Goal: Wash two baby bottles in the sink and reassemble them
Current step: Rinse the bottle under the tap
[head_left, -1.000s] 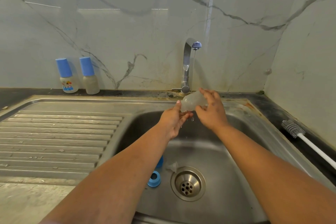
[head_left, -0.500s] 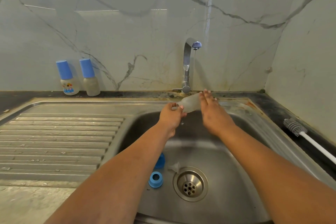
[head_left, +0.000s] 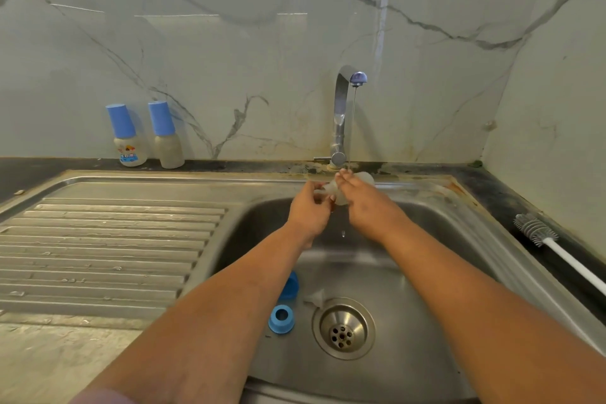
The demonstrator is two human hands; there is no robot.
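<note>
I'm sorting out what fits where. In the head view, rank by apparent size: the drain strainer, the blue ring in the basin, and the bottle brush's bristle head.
1. Drain strainer, clearly largest.
2. and 3. Bristle head and blue ring look alike; the ring lies nearer the camera, so I won't rank them.
</note>
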